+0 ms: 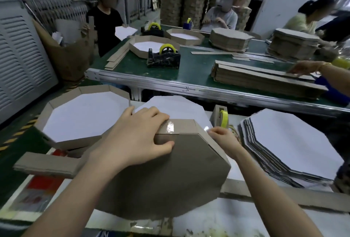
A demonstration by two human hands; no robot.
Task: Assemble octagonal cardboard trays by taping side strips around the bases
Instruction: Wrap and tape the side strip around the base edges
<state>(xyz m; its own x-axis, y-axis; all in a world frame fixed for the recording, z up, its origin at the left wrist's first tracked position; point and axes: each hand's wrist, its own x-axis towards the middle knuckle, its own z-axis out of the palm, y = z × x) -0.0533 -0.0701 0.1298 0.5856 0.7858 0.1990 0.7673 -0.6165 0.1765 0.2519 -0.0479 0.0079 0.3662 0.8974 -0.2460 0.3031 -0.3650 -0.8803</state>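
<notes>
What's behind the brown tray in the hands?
A white octagonal sheet shows above the top edge of the tray, beyond the left hand. Its near part is covered by both, so whether it has side strips cannot be told.

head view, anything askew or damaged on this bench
The stack of white-faced octagonal cardboard bases on the right sits skewed: its layers step out sideways towards the near left instead of lining up. Nothing else stands out.
</notes>
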